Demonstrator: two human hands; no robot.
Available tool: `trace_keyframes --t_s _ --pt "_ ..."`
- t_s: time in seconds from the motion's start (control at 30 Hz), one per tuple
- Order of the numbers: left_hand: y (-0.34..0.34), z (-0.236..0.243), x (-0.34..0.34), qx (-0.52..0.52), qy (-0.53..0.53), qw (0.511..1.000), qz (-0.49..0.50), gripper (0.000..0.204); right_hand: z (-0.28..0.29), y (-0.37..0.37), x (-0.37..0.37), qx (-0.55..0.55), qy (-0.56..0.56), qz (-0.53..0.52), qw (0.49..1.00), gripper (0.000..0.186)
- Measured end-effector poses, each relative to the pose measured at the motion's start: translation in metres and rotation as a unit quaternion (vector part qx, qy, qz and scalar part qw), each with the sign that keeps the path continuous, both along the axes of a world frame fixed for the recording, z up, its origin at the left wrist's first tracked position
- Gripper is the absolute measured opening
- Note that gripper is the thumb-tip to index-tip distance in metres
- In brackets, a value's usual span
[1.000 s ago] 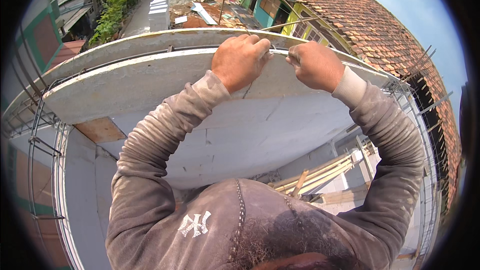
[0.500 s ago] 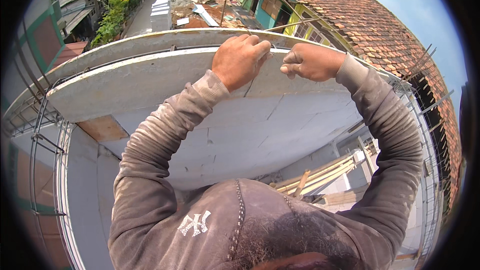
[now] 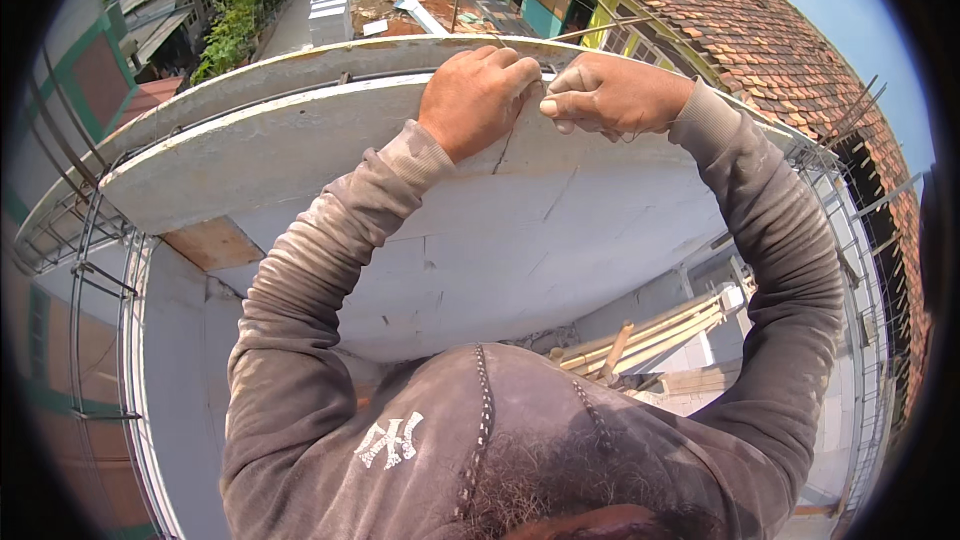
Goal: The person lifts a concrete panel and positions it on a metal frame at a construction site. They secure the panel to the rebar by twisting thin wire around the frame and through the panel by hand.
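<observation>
At the top of a pale form board (image 3: pixel 300 155), my left hand (image 3: pixel 478 102) is closed in a pinch, its fingers curled at the board's upper edge. Just to its right, my right hand (image 3: pixel 625 95) is also closed, thumb pressed against the bent fingers. A thin wire appears to be between them, mostly covered by the fingers. A steel bar (image 3: pixel 250 105) runs through the gap between this board and a second, farther board (image 3: pixel 290 70). Below my left hand a thin dark line runs down the board; whether it is wire or a crack I cannot tell.
White block walling (image 3: pixel 480 260) drops away below the board. Rebar cages stand at the left corner (image 3: pixel 85 290) and along the right side (image 3: pixel 868 340). Bamboo poles (image 3: pixel 650 335) lie low on the right. Beyond are a tiled roof (image 3: pixel 750 50) and stacked white blocks (image 3: pixel 328 15).
My right hand has moved left, closer to my left hand, and turned slightly. Both hands and the boards sit a little higher in the picture.
</observation>
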State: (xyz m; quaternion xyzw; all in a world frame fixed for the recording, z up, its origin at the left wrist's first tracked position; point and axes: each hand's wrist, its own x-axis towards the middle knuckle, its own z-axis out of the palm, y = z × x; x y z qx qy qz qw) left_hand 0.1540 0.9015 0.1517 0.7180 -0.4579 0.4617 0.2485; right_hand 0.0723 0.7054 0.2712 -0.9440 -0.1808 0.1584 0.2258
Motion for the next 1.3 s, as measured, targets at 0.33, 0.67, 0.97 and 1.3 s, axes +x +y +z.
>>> trace_keyframes --t_s 0.33,0.67,0.97,1.3 --pt "-0.006 0.003 -0.002 -0.008 -0.001 1.0 0.003 0.013 -0.028 -0.037 0.003 -0.2 -0.271 -0.024 0.941 0.044" --pt "-0.012 0.0 0.0 -0.013 -0.001 1.0 0.006 0.011 -0.038 -0.033 0.027 0.547 0.049 -0.199 0.812 0.032" --pt "0.0 0.004 -0.005 0.01 -0.02 1.0 0.003 0.013 -0.058 -0.023 -0.014 0.124 -0.026 -0.101 0.987 0.044" --pt "-0.006 0.003 -0.006 0.019 -0.026 0.999 0.023 0.014 -0.076 -0.045 -0.012 0.612 0.031 -0.02 0.79 0.044"
